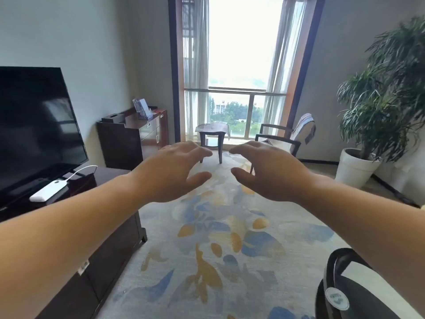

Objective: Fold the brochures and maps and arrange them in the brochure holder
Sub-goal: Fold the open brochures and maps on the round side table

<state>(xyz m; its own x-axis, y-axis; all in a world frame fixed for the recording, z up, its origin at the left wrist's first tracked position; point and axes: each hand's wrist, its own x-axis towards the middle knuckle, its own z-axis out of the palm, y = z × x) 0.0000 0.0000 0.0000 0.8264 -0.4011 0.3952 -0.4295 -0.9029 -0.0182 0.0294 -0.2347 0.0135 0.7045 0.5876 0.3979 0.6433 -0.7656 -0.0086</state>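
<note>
Holding brochures (140,104), the holder (146,116) tops a cabinet (134,122)

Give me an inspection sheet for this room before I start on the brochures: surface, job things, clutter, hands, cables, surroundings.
Surface: small dark side table by the window; dark cabinet at the left wall.
Job's things: clear brochure holder upright on the cabinet, leaflets in it; unfolded sheets draped over the side table, print too far to read.
Clutter: black box on the cabinet; cloth hung over the armchair.
Hands: left hand and right hand held out, fingers relaxed, holding nothing.
Cables: white cable running from a white device on the TV console.
Surroundings: TV, patterned rug, potted plant, black chair.
</note>
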